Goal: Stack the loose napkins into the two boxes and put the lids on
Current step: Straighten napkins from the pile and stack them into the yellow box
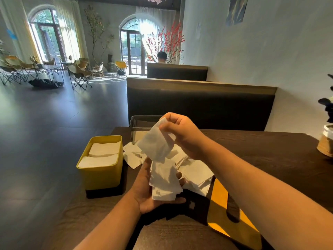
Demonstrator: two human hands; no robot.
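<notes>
Head view: gathering step, one napkin (155, 143) going onto the hand-held stack (164, 179).
We note the right hand (180, 130) pinching the napkin by its top edge, just above the stack. The left hand (144, 192), palm up, cradles that stack with fingers curled round its far side. Our judgement of the next move: lay the napkin square on the stack, then carry the lot to a box. Yellow box (100, 174), left of the hands, already holds two rows. Clear box (142, 123) stands behind; its contents are hard to read. Loose pile (196, 174) lies on the table (270, 150), partly hidden by the hands. Yellow lid (219, 197) is crossed by the right forearm; we see no second lid.
</notes>
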